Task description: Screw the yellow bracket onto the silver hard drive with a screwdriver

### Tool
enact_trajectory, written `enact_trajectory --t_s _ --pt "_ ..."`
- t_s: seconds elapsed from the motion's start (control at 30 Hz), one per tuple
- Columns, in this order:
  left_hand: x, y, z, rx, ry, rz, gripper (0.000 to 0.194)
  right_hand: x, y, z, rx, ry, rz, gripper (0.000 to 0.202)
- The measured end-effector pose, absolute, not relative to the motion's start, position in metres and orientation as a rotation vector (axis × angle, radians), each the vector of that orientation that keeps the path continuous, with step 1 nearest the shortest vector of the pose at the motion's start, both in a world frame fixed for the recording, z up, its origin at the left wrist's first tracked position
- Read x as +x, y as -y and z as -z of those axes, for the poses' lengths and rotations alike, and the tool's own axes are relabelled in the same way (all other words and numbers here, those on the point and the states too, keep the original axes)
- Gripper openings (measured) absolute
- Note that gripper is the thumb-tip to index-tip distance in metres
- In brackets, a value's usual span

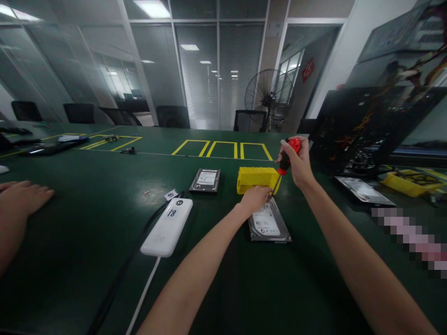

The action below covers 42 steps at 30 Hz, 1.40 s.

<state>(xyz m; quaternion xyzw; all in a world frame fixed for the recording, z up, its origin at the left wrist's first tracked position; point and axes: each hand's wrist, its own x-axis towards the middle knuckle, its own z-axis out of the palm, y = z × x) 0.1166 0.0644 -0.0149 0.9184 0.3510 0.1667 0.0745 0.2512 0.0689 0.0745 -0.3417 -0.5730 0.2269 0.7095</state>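
In my right hand (298, 160) is a red and black screwdriver (284, 160), gripped by the handle with its shaft slanting down to the left. Its tip reaches the far end of a silver hard drive (270, 223) lying flat on the green table. My left hand (256, 200) is closed over that far end, fingers curled close to the tip; exactly what the fingertips touch is hidden. Right behind the hand stands a yellow plastic bin (256, 177), its inside facing me. Another hard drive (206, 180) lies to the left of the bin.
A white power bank (167, 228) with cables lies left of my forearm. Another person's hand (26, 195) rests at the left edge. Toward the right are an open computer case (349, 125), a further drive (365, 190) and a second yellow bin (412, 184). Yellow tape marks the far table.
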Motion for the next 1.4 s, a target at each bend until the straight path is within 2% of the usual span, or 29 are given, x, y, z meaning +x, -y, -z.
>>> enact_trajectory --t_s 0.23,0.43,0.6,0.8,0.97,1.1,1.4 --pt "0.117 -0.066 0.018 2.770 -1.033 -0.566 0.030 0.252 -0.069 -0.075 -0.795 1.316 -0.567 0.032" --pt "0.117 -0.066 0.017 2.751 -1.054 -0.545 0.030 0.246 -0.062 -0.079 -0.762 1.301 -0.509 0.041" --pt "0.116 -0.067 0.018 2.760 -1.020 -0.573 0.029 0.250 -0.064 -0.079 -0.746 1.314 -0.587 0.029" --pt "0.117 -0.069 0.021 2.771 -1.021 -0.583 0.030 0.252 -0.066 -0.080 -0.805 1.277 -0.598 0.028" --pt "0.118 -0.068 0.020 2.762 -1.052 -0.556 0.031 0.248 -0.061 -0.084 -0.792 1.324 -0.565 0.037" --pt "0.117 -0.066 0.017 2.766 -1.055 -0.523 0.030 0.247 -0.059 -0.084 -0.754 1.380 -0.616 0.029" --pt "0.116 -0.066 0.016 2.761 -1.051 -0.536 0.030 0.248 -0.060 -0.084 -0.775 1.344 -0.602 0.028"
